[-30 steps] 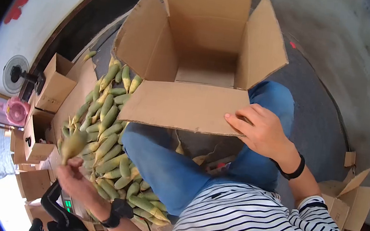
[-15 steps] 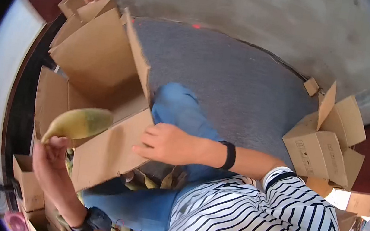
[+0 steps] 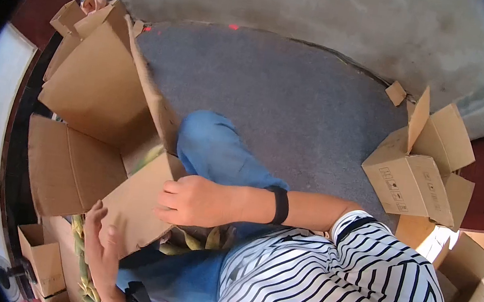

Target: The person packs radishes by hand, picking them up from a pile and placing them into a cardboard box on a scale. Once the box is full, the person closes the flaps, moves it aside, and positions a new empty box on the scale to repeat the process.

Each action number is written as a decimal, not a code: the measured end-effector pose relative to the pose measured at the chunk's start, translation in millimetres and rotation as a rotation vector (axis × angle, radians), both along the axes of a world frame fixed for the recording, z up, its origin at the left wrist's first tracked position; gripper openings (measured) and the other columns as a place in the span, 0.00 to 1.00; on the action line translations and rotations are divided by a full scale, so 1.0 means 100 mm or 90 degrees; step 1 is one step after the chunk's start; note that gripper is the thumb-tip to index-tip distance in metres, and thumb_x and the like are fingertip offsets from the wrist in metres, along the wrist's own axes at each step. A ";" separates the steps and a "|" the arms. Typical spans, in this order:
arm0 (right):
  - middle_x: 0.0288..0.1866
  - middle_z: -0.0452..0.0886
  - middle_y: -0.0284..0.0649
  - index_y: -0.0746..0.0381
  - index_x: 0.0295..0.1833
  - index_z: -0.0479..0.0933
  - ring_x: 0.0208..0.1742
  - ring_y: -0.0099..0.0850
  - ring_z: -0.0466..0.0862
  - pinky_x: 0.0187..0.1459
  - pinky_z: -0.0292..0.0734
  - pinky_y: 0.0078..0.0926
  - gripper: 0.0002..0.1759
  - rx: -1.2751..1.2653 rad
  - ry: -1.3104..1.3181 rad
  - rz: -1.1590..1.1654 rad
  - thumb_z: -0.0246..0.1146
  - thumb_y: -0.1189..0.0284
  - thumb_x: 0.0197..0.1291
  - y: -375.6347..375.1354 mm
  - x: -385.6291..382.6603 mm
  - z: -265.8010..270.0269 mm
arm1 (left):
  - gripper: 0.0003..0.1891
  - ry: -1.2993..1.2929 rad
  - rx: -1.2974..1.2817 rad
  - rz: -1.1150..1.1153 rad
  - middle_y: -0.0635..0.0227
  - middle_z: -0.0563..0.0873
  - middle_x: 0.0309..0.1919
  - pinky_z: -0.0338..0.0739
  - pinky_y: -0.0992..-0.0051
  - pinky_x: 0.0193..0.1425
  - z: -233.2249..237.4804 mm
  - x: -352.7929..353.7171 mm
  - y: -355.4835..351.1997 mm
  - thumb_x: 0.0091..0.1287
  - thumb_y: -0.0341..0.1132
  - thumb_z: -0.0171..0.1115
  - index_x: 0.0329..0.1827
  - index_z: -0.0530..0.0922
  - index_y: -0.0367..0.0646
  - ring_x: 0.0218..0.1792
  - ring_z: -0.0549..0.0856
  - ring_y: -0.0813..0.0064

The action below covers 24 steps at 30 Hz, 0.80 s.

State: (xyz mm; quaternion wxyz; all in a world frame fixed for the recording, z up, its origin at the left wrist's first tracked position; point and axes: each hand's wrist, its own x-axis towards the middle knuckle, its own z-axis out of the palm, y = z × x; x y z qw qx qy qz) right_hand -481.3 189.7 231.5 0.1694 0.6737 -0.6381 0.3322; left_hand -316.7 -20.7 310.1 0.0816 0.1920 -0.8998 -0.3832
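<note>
An open cardboard box (image 3: 102, 77) stands at the left with its flaps spread. My right hand (image 3: 186, 200) is closed over the edge of its near flap (image 3: 140, 202). Beside the same flap, my left hand (image 3: 100, 245) is held up with the fingers apart and nothing in them. Inside the box an ear of corn in its husk (image 3: 151, 156) shows partly, the rest hidden behind the flap. More husked ears (image 3: 190, 241) lie on the floor near my legs, and a row of them (image 3: 83, 264) runs past my left hand.
Another open carton (image 3: 415, 180) stands on the dark floor at the right, with a further box (image 3: 466, 278) below it. A smaller box (image 3: 44, 262) and a fan (image 3: 9, 273) are at the lower left. A grey wall (image 3: 286, 4) closes off the far side.
My left hand has let go of the ear of corn, now partly seen inside the box, and moved down and right with its fingers spread. My right hand stays on the flap.
</note>
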 end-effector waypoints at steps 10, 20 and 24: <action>0.36 0.81 0.35 0.55 0.46 0.82 0.37 0.33 0.81 0.34 0.78 0.28 0.15 0.032 -0.004 0.008 0.64 0.72 0.49 -0.07 -0.02 0.16 | 0.14 0.229 -0.297 0.286 0.53 0.78 0.59 0.69 0.64 0.63 -0.20 0.74 0.26 0.66 0.32 0.61 0.51 0.77 0.34 0.58 0.77 0.57; 0.40 0.80 0.39 0.61 0.49 0.81 0.39 0.39 0.80 0.39 0.77 0.32 0.23 0.136 -0.031 0.038 0.68 0.77 0.42 -0.12 0.12 0.35 | 0.18 -0.116 -0.043 0.770 0.48 0.85 0.37 0.76 0.63 0.49 -2.38 3.16 -0.05 0.64 0.41 0.62 0.43 0.80 0.30 0.41 0.84 0.52; 0.41 0.80 0.41 0.62 0.50 0.81 0.41 0.40 0.80 0.41 0.77 0.34 0.24 0.166 -0.007 0.020 0.68 0.79 0.41 -0.17 0.15 0.39 | 0.19 -0.349 0.011 0.717 0.43 0.83 0.41 0.76 0.55 0.53 -3.30 3.58 0.34 0.58 0.42 0.62 0.43 0.79 0.32 0.46 0.81 0.42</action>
